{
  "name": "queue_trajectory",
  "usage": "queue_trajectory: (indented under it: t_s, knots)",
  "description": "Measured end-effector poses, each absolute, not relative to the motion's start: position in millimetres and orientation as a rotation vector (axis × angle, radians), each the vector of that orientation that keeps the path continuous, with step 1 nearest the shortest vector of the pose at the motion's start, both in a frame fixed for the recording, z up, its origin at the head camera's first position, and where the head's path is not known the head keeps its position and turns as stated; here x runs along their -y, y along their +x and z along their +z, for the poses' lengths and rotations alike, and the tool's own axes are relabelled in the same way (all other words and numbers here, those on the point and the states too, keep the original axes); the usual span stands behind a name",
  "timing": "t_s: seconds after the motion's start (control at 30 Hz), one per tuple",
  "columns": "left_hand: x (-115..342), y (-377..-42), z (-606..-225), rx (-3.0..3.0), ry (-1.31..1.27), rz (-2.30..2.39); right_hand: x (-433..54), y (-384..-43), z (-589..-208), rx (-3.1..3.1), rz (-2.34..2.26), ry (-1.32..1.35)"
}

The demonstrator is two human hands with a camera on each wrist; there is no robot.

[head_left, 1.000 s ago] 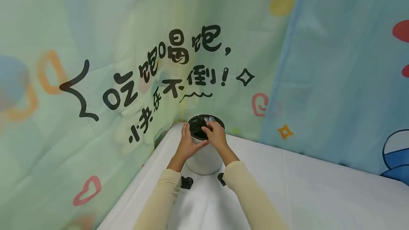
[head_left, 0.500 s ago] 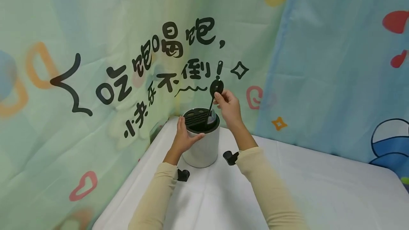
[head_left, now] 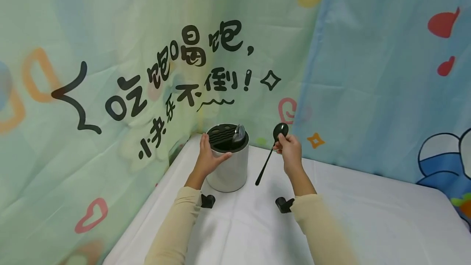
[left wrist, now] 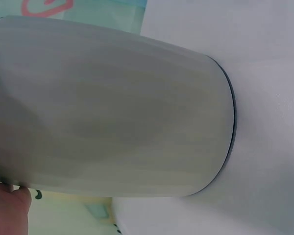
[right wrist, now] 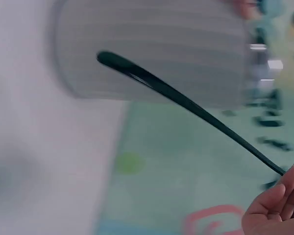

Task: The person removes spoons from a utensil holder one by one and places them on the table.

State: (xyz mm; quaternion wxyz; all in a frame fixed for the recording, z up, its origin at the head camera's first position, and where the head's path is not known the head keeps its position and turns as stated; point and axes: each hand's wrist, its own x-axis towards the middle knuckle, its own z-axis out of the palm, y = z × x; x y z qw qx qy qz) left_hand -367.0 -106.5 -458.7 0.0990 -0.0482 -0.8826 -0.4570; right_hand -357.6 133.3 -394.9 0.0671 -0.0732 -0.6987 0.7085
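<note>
A white cylindrical utensil holder (head_left: 229,175) with a black slotted top stands near the table's back corner. Shiny metal spoon heads (head_left: 239,133) stick up from its right side. My left hand (head_left: 209,163) rests against the holder's left and front, its fingers straight along the rim and the thumb across the front. To the right of the holder, my right hand (head_left: 292,154) pinches a black spoon (head_left: 281,131) just below its bowl. The spoon's long handle (right wrist: 186,103) slants down to the left, apart from the holder. In the left wrist view, the holder's wall (left wrist: 117,107) fills much of the frame.
A white cloth (head_left: 349,216) covers the table. Printed fabric curtains (head_left: 121,40) with dark lettering stand behind and to the left. Small black devices (head_left: 285,204) sit at both wrists.
My right hand has lifted the black spoon up out of the holder, then carried it right and lower. The left hand has stayed at the holder.
</note>
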Motion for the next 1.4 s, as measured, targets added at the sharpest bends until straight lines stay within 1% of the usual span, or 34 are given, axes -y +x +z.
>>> queue_trajectory:
  t_s: [0.17,0.23,0.33,0.4,0.47,0.5,0.57,0.63,0.7,0.73,0.8,0.97,1.4]
  knots:
    - [109.1,-368.8,-458.9,2.591,-0.142,-1.371,-138.4,-349.8,-456.4,2.269,2.115,-0.437]
    - [109.2,-369.1,-459.6,2.592,-0.143,-1.373,-140.4,-348.7,-486.9,2.336,2.082,-0.515]
    - [109.0,-369.1,-461.0,2.605,-0.135,-1.369,-146.6,-351.8,-538.3,2.353,2.146,-0.466]
    - [108.9,-369.2,-462.0,2.606,-0.130,-1.362,-155.4,-370.2,-601.3,2.288,2.231,-0.352]
    - [109.0,-368.4,-463.8,2.601,-0.122,-1.368,-156.6,-376.4,-636.1,2.305,2.267,-0.307]
    - [109.0,-368.2,-464.7,2.598,-0.122,-1.368,-154.2,-377.3,-646.3,2.337,2.239,-0.332]
    - [108.7,-368.1,-465.6,2.594,-0.126,-1.374,-146.3,-373.4,-651.0,2.425,2.143,-0.383]
    - [108.1,-368.4,-466.0,2.595,-0.134,-1.377,-132.2,-350.5,-611.9,2.543,2.043,-0.458]
    - [107.5,-369.4,-465.8,2.601,-0.140,-1.372,-123.6,-333.9,-583.3,2.571,2.011,-0.460]
    - [107.4,-369.9,-465.7,2.603,-0.140,-1.371,-120.8,-327.9,-572.2,2.583,2.008,-0.461]
    - [107.8,-371.0,-465.5,2.606,-0.136,-1.365,-119.0,-323.1,-562.7,2.604,2.013,-0.443]
    - [109.9,-372.2,-465.6,2.607,-0.131,-1.359,-119.3,-327.1,-566.8,2.670,1.980,-0.431]
    - [108.9,-372.3,-464.6,2.596,-0.138,-1.367,-121.3,-324.0,-571.0,2.719,1.818,-0.414]
